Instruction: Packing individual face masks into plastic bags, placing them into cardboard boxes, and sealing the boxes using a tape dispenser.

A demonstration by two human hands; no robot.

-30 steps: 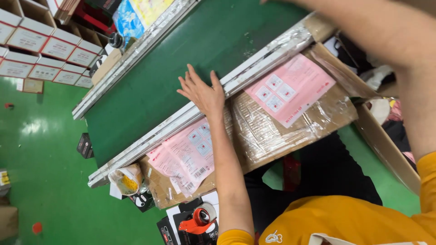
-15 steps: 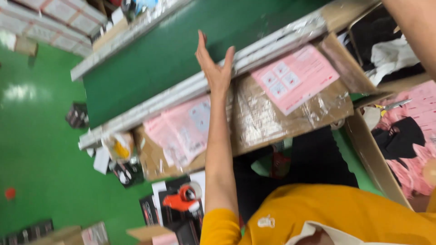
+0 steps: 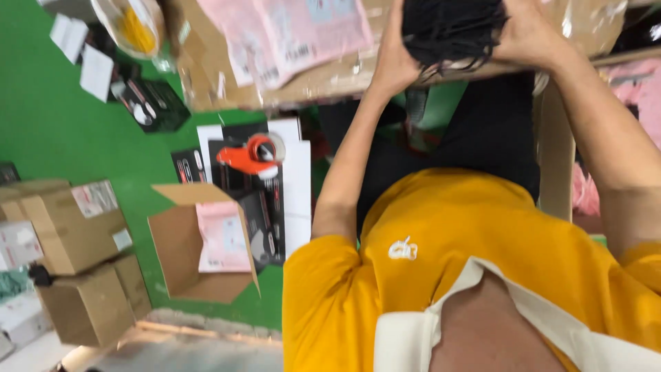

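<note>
while both hands close around it, the black bundle of stringy dark material sits at the top of the view, its long axis running from one hand across to the other, with loose strands hanging toward the person. the left hand grips the bundle's left end, fingers curled up along it; the right hand clamps the right end, so the bundle lies pressed between the two palms. it is held just above the near edge of the cardboard-covered surface, which is wrapped in clear film. left of the bundle, on that surface, lie pink mailer bags. lower left of the bundle, an open cardboard box on the green floor holds one pink mailer. between that box and the bundle, an orange tape dispenser rests on black and white sheets. closed cartons stand well left of the open box.
</note>
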